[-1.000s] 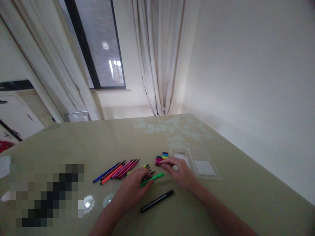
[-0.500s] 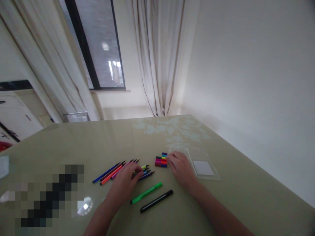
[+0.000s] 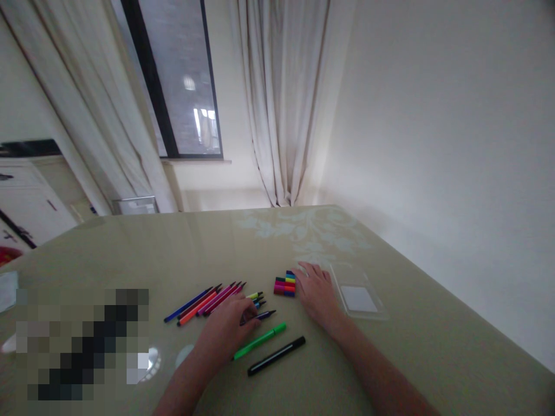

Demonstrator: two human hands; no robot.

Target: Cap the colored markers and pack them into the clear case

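My left hand (image 3: 229,323) is closed on a dark purple felt-tip marker (image 3: 266,315), uncapped, its tip pointing right. Beside and partly under that hand lie several uncapped markers, among them a blue marker (image 3: 188,304) and an orange marker (image 3: 197,308). Small coloured marker caps (image 3: 284,286) stand grouped in a block to the right. My right hand (image 3: 316,292) rests at the right side of these caps, fingers spread, the nearest ones touching or almost touching them. Closer to me lie a capped green marker (image 3: 260,341) and a capped black marker (image 3: 276,356).
A clear plastic case (image 3: 377,315) with a white label lies right of my right hand. The glossy table (image 3: 130,248) runs back to a curtain (image 3: 286,115) and meets the wall on the right. A pixelated patch hides part of the table at left.
My left hand has shifted slightly toward me, drawing the dark purple marker away from the other markers. The fingers of my right hand have spread and lifted back a little from the caps.
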